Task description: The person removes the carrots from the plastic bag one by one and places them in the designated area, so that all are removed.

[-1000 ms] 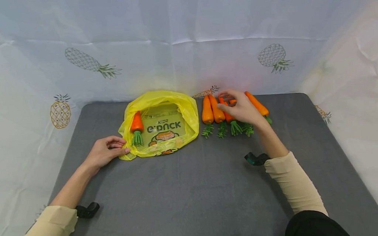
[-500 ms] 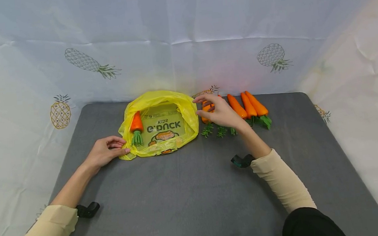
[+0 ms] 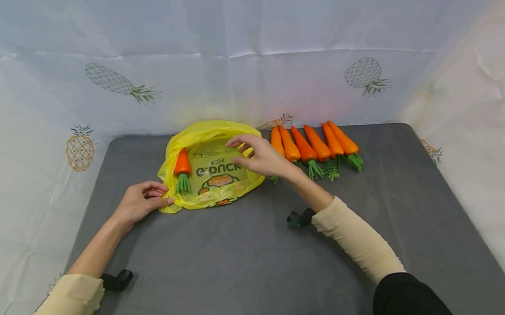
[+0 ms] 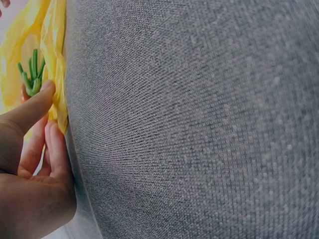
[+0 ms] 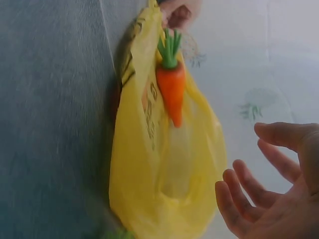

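A yellow plastic bag (image 3: 214,128) lies with its mouth spread wide, and printed lettering shows inside it. One toy carrot (image 3: 182,162) with a green top rests in the bag's left part. At the bag's lower left corner, my left hand (image 3: 139,205) pinches the rim between thumb and fingers; the left wrist view shows the thumb over the yellow film (image 4: 59,99). Over the bag's right side hovers my right hand (image 3: 259,156), fingers spread and nothing between them. In the right wrist view, that hand (image 5: 279,194) is apart from the carrot (image 5: 171,89).
Several more toy carrots (image 3: 318,145) lie in a row right of the bag, green tops toward me; my right hand partly hides the leftmost. They rest on a grey table (image 3: 252,266). A white pineapple-print cloth (image 3: 268,22) hangs behind its far edge.
My right hand has moved left, from above the row of carrots to above the bag, uncovering most of the row. My left hand has stayed at the bag's corner.
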Demonstrator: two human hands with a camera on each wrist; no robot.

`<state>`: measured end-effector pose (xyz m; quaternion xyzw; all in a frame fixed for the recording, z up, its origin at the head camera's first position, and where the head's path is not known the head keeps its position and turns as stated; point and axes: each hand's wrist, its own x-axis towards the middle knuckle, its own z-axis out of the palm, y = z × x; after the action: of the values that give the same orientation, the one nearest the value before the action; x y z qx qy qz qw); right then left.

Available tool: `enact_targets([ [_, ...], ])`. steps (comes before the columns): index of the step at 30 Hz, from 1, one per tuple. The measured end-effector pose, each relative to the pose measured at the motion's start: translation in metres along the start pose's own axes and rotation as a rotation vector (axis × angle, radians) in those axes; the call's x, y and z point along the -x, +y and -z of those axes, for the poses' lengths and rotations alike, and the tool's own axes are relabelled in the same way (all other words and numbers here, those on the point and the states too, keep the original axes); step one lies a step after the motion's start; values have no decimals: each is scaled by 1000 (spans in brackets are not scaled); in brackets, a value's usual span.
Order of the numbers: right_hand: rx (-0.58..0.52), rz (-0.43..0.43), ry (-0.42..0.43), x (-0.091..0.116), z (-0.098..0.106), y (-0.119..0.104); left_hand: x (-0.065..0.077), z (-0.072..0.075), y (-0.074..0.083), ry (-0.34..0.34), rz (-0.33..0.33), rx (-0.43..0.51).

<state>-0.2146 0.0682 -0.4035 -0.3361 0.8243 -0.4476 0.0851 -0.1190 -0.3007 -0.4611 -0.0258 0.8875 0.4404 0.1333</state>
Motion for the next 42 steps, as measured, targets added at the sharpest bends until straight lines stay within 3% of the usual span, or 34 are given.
enact_targets([
  [13, -7, 44, -89, -35, -44, -12, -1, 2, -1, -1, 1, -10],
  [23, 7, -11, -201, -55, -81, -12, -3, 1, -1, -7, 0, 9],
  [30, 102, 31, -203, -66, -108, -12, -2, 0, -1, -4, -3, 8],
  [36, 179, -16, -205, -72, -123, -13, -2, 0, -2, 1, -4, 13],
  [42, 169, -58, -219, -71, -125, -15, -2, 0, -3, 5, -2, 21],
])
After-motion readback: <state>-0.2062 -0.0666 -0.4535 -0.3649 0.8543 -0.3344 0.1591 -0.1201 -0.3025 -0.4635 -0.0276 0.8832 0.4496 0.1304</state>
